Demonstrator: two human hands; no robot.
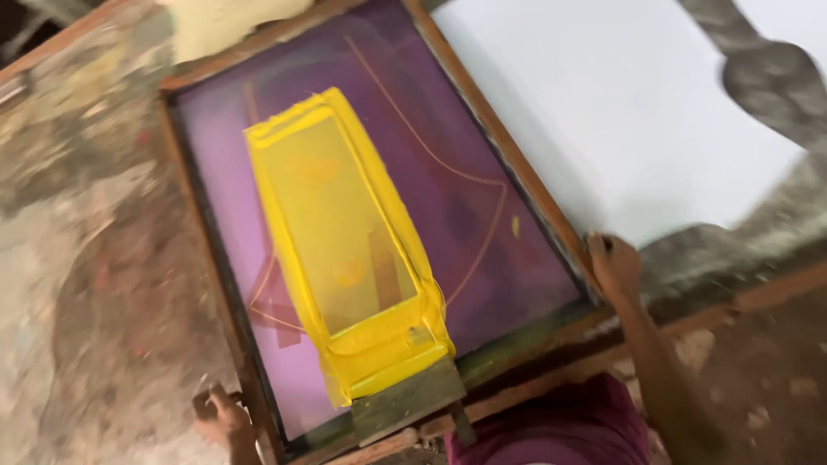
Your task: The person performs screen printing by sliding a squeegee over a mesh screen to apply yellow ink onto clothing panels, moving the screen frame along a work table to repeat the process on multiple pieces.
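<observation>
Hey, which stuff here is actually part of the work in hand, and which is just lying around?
In use: wooden screen frame, gripped by left hand and right hand; yellow ink on the purple mesh; squeegee.

Lying about: white sheet; stained table.

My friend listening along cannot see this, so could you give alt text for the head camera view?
A wooden-framed printing screen with purple mesh lies on a stained table, a band of yellow ink spread down its middle. The left hand and right hand grip its near corners; a squeegee rests at the near edge, white sheet beside.
</observation>
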